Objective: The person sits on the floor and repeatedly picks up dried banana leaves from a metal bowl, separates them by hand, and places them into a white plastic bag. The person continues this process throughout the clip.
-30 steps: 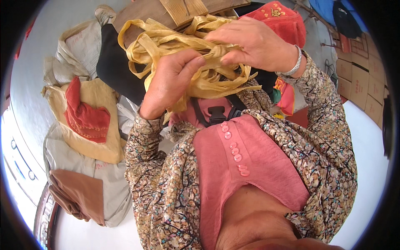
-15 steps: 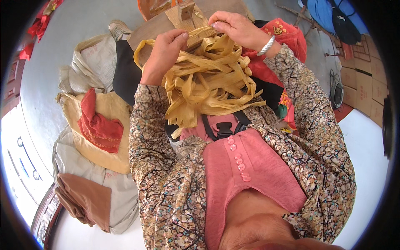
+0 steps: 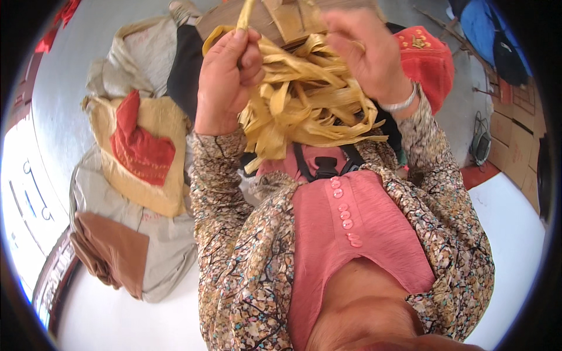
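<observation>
My left hand [image 3: 228,82] is closed, thumb against fingers, on one flat yellow strip [image 3: 246,14] that stands up past the top edge of the picture. My right hand [image 3: 372,55] is raised to the right of it, blurred by motion, so its grip does not show clearly. Between and below both hands lies a loose, tangled heap of yellow-tan flat strips [image 3: 310,111] on my lap. What the strips are made of cannot be told.
A wooden board [image 3: 231,16] with a wooden block [image 3: 293,20] lies beyond the heap. Stuffed sacks [image 3: 170,234] stand on the left, a red cloth [image 3: 143,146] and a brown cloth [image 3: 114,251] on them. A red embroidered cloth [image 3: 430,70] is at right, near stacked cartons [image 3: 515,140].
My hands have moved apart from the strip stretched between them. The left now holds a strip pointing upward; the right has come nearer and rightward. The whole view has shifted slightly.
</observation>
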{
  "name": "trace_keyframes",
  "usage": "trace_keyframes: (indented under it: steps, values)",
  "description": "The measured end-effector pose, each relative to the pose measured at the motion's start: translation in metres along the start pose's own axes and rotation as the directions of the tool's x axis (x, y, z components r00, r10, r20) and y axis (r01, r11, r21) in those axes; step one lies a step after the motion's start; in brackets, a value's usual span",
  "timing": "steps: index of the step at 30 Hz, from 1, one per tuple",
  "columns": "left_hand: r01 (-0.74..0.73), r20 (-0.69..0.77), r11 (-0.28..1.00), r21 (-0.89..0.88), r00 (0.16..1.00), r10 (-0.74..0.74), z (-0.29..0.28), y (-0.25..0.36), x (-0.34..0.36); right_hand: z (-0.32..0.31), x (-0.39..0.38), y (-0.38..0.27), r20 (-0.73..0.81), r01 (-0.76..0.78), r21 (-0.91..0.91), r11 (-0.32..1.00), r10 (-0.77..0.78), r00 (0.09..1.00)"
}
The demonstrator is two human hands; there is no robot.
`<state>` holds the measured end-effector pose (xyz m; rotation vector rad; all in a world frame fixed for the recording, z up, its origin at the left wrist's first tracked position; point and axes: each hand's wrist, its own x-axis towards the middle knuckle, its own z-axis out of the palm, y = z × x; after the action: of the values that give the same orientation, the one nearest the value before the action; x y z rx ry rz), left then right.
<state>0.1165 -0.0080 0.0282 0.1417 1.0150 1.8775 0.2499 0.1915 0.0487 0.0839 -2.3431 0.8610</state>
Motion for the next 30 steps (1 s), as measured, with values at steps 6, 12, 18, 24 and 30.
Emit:
trace_keyframes:
  steps: [6, 12, 18, 24, 30]
  values:
    - [0.061, 0.081, 0.851, -0.522, 0.996, -0.022, -0.013, -0.013, 0.006, 0.057, -0.027, -0.040, 0.333, 0.130, 0.225, 0.966, -0.202, 0.921]
    - [-0.141, -0.215, 0.988, -0.065, 0.969, 0.124, -0.005, -0.024, -0.002, 0.059, -0.017, -0.051, 0.340, -0.472, 0.636, 0.611, 0.327, 0.882]
    - [-0.251, 0.079, 0.370, 0.894, 0.903, 0.422, 0.011, -0.029, -0.027, 0.048, 0.005, -0.038, 0.004, 0.123, -0.120, 0.985, -0.124, 0.992]
    - [-0.292, 0.340, -0.174, 0.940, 0.782, 0.522, 0.024, -0.025, -0.034, 0.062, -0.016, -0.022, 0.094, -0.160, 0.178, 0.971, 0.145, 0.985]
    - [-0.276, 0.347, -0.215, 0.937, 0.648, 0.678, 0.031, -0.038, -0.024, 0.065, -0.012, -0.023, 0.195, -0.556, 0.602, 0.574, 0.569, 0.799]
